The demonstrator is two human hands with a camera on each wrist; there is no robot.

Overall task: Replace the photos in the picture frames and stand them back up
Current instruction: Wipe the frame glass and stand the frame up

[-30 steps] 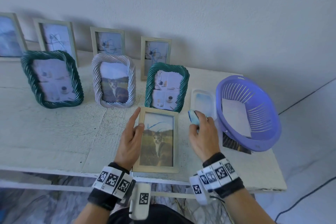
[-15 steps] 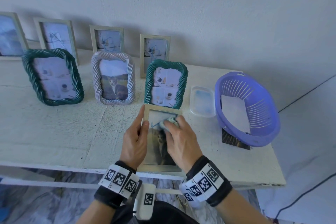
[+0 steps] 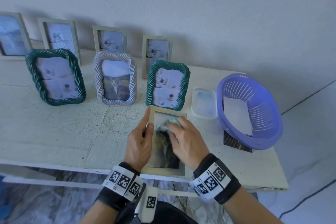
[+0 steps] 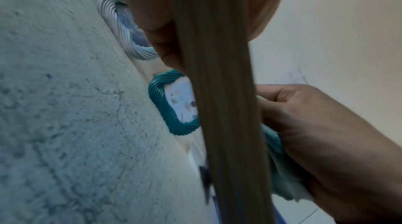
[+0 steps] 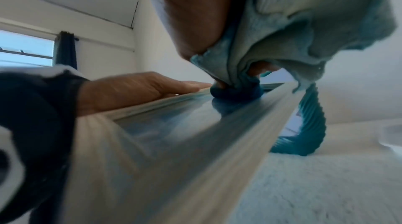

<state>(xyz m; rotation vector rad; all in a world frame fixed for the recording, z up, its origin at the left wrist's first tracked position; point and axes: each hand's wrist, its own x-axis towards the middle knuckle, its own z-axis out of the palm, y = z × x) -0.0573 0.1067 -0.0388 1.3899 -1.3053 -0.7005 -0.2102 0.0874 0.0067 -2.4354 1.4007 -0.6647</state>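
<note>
Head view: lying flat at the front edge of the table (image 3: 54, 132), a wooden frame (image 3: 164, 172) with a cat photo under glass. Left hand (image 3: 139, 143) resting along the frame's left rail, fingers straight, index finger reaching toward the top corner. Right hand (image 3: 187, 141) curled round a bunched teal cloth (image 3: 171, 123), pressing it on the upper part of the glass. Just behind, standing upright, a green frame (image 3: 151, 85); further left a white twisted frame (image 3: 114, 80) with a cat picture and another green one (image 3: 34, 76); plain frames in a row against the wall. To the right a clear tub (image 3: 204, 103), then a purple basket (image 3: 272, 132) holding a sheet of paper, tilted over a dark photo (image 3: 236, 143). Black-and-white square codes on both wristbands; no readable words. Left wrist view: frame rail (image 4: 226, 107) blurred up close, right hand (image 4: 326, 133) gripping cloth (image 4: 282, 176) beyond it; small print on a sheet at the far right, too tiny to read. Right wrist view: cloth (image 5: 293, 30) bunched in the fingers and touching the glass (image 5: 174, 124); left hand (image 5: 135, 90) flat on the far rail.
</note>
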